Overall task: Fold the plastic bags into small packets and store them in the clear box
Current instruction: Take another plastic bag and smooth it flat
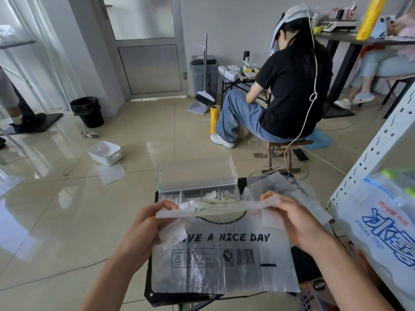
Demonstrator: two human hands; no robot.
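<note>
A translucent plastic bag (224, 261) printed "HAVE A NICE DAY" hangs in front of me over a small black table (155, 295). Its top edge is folded into a narrow band. My left hand (148, 223) pinches the band's left end, and my right hand (292, 218) pinches its right end. Just behind the bag stands the clear box (197, 178) with its lid raised. Its compartments hold several small folded packets (211, 195). Another crumpled clear bag (276, 185) lies on the table to the right of the box.
A grey metal shelf (368, 158) with a bagged pack of water bottles (381, 223) stands close on my right. A white tub (105, 152) and paper lie on the tiled floor to the left. A person (285, 86) sits on a stool ahead, back turned.
</note>
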